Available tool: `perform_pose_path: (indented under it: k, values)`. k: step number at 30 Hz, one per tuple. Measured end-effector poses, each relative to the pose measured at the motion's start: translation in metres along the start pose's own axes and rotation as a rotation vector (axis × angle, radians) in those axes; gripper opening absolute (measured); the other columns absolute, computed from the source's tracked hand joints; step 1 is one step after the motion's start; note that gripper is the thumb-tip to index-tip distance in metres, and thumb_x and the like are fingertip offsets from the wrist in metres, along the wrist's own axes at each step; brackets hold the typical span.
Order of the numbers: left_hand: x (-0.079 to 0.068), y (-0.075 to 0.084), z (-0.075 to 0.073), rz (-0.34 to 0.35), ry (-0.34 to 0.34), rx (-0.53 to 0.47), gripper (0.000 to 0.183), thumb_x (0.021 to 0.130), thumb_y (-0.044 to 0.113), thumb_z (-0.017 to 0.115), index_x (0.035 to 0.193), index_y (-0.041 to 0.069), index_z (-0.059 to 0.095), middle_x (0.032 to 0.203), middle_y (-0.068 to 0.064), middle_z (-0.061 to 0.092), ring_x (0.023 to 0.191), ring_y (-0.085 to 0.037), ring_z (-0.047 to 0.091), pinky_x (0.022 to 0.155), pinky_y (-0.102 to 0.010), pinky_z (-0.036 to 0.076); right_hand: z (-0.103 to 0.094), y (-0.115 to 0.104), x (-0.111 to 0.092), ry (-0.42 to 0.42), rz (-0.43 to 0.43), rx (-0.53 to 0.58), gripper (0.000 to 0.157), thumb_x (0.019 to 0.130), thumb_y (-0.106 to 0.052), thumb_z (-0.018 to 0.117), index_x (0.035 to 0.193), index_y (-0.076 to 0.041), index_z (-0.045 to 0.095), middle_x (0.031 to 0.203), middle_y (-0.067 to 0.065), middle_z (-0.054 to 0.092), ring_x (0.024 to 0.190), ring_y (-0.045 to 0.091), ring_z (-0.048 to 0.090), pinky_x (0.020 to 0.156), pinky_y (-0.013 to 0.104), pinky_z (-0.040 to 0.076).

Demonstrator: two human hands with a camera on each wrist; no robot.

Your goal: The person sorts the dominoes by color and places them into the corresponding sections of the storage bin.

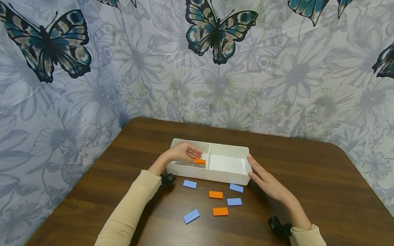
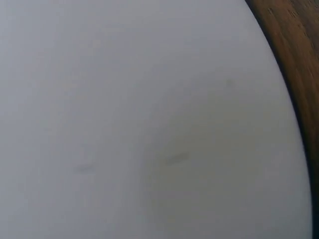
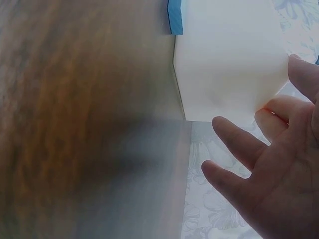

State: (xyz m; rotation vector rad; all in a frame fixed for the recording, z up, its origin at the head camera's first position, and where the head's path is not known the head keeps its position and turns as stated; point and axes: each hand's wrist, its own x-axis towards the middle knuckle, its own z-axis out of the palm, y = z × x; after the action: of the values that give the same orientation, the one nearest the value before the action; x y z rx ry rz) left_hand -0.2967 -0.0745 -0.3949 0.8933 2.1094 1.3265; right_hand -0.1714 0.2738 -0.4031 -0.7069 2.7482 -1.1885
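Note:
A long white box with a divider stands on the table. My left hand reaches into its left compartment, fingers extended to the right. An orange block shows just below these fingertips, its left end overlapped by the thumb side. My right hand rests against the box's right end with straight, spread fingers, as the right wrist view also shows. That hand has fingertips right at the white end wall. The left wrist view is filled by a blurred white surface.
In front of the box lie two orange blocks and several blue blocks; one blue block is close to the box's front wall. The brown wooden table meets a butterfly-patterned cloth behind.

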Motion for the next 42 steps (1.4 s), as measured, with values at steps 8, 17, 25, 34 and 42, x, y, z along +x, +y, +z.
perform_pose_path:
  k: [8, 17, 25, 34, 42]
  values:
    - [0.004, -0.003, 0.007, -0.049, 0.013, 0.044, 0.039, 0.076, -0.014, 0.068, 0.114, -0.011, 0.061, 0.106, -0.017, 0.066, 0.095, -0.021, 0.064, 0.076, -0.029, 0.052, 0.001, -0.001, 0.0, 0.011, 0.007, 0.005, 0.06, 0.101, -0.026, 0.043, 0.15, -0.006, 0.014, 0.155, 0.007, 0.006, 0.137, 0.037, 0.008, 0.099, 0.009, 0.008]
    - [0.005, -0.003, 0.013, -0.034, -0.034, 0.114, 0.034, 0.078, -0.016, 0.064, 0.112, -0.011, 0.062, 0.105, -0.017, 0.066, 0.095, -0.021, 0.064, 0.077, -0.027, 0.052, 0.004, 0.0, -0.001, 0.026, -0.002, 0.0, 0.058, 0.102, -0.024, 0.042, 0.151, -0.01, 0.013, 0.155, 0.006, 0.006, 0.138, 0.036, 0.008, 0.098, 0.007, 0.007]
    - [0.006, -0.006, 0.012, 0.0, -0.114, 0.109, 0.033, 0.08, -0.017, 0.06, 0.113, -0.015, 0.059, 0.107, -0.02, 0.065, 0.096, -0.022, 0.064, 0.079, -0.028, 0.051, 0.005, -0.001, -0.002, 0.024, 0.008, 0.008, 0.059, 0.102, -0.026, 0.042, 0.151, -0.014, 0.012, 0.155, 0.004, 0.005, 0.138, 0.034, 0.008, 0.097, 0.006, 0.008]
    - [0.006, -0.006, 0.012, 0.011, -0.168, 0.089, 0.034, 0.083, -0.016, 0.06, 0.117, -0.016, 0.056, 0.111, -0.022, 0.063, 0.099, -0.023, 0.063, 0.08, -0.027, 0.051, 0.006, 0.0, -0.002, 0.023, 0.011, 0.014, 0.06, 0.102, -0.026, 0.043, 0.151, -0.011, 0.012, 0.155, 0.005, 0.005, 0.138, 0.034, 0.008, 0.097, 0.006, 0.008]
    - [0.007, -0.007, 0.012, 0.015, -0.188, 0.048, 0.032, 0.084, -0.016, 0.059, 0.116, -0.017, 0.056, 0.11, -0.022, 0.063, 0.098, -0.023, 0.064, 0.08, -0.028, 0.051, 0.004, -0.003, 0.0, 0.027, -0.005, 0.021, 0.059, 0.101, -0.019, 0.045, 0.149, -0.005, 0.016, 0.154, 0.009, 0.007, 0.137, 0.037, 0.008, 0.097, 0.007, 0.008]
